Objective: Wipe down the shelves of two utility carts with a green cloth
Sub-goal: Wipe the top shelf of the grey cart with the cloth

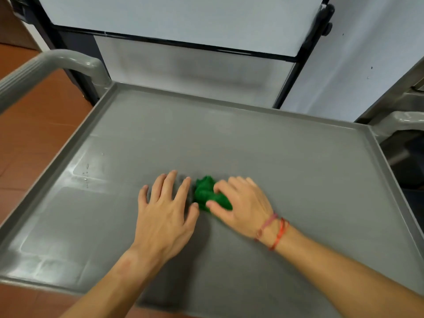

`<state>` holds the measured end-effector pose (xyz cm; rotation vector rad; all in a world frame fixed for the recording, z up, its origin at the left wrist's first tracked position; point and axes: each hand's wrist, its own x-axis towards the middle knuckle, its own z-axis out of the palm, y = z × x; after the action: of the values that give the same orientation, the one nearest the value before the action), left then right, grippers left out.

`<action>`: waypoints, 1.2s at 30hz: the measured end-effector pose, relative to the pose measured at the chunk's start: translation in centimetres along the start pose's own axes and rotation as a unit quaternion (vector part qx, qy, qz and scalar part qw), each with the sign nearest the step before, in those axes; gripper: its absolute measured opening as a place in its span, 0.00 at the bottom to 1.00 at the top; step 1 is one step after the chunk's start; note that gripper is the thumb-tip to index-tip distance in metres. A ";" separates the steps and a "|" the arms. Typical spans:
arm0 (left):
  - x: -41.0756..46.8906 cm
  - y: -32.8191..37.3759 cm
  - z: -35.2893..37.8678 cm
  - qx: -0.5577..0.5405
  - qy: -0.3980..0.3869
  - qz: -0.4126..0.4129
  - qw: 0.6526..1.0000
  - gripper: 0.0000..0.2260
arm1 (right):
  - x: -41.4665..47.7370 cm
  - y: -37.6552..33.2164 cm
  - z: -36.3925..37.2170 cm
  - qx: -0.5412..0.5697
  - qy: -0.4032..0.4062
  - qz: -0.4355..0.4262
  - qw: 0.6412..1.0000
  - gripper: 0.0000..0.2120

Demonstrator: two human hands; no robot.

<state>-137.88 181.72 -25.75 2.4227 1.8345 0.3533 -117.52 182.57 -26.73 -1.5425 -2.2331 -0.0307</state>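
right grip [238, 203] curled round green cloth [203, 193] | left grip [165, 204] spread flat on cart shelf [298, 168], beside cloth

Left hand [164, 212] lies flat, fingers spread; right hand [243, 203] curls, gripping.

- No text, label, brand, number or sign could be read anywhere.
- The cart shelf [275, 168], the green cloth [204, 191] and the whiteboard [183, 17] were seen unmarked.
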 end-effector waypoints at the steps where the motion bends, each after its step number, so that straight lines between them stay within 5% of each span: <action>1: 0.2 -0.2 0.0 0.006 -0.007 -0.002 1.000 0.25 | -0.7 -0.2 -0.1 0.006 -0.002 -0.020 1.000 0.14; 6: 0.3 -0.9 0.8 0.027 -0.038 0.004 0.999 0.27 | 2.4 3.2 1.1 -0.014 0.002 -0.037 0.999 0.15; 13: 0.0 -1.2 1.5 0.018 -0.030 0.004 0.999 0.29 | 9.9 8.4 1.9 -0.054 -0.001 0.160 0.986 0.18; 24: -0.1 -1.0 1.0 0.032 -0.059 0.001 0.998 0.29 | 3.3 3.0 1.6 -0.013 0.017 -0.027 0.999 0.16; 36: 0.0 -1.3 1.5 0.019 -0.041 -0.002 0.999 0.28 | 17.9 13.7 4.5 -0.131 0.075 0.210 0.966 0.19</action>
<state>-138.74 182.19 -27.50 2.4186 1.8296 0.2164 -111.99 204.86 -27.44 -2.0529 -1.8029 -0.3171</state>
